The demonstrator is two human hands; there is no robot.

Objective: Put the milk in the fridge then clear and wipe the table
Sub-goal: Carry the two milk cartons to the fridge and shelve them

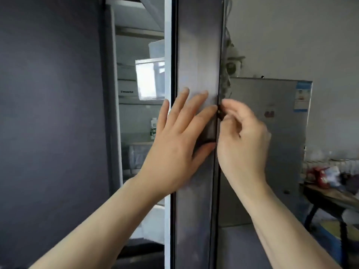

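The tall grey fridge fills the left and middle of the head view. Its right door (198, 55) stands partly ajar, edge toward me. Through the gap I see the lit shelves (136, 102) and a white bottle with a green label (153, 129) on a middle shelf. My left hand (178, 144) lies flat, fingers spread, on the door's outer face. My right hand (242, 140) curls its fingers around the door's right edge at the same height. Neither hand carries anything.
The closed left door (48, 113) is a dark grey panel. A smaller silver fridge (272, 133) with a blue sticker stands behind on the right. A wooden table (334, 197) with red packets and clutter sits at the far right.
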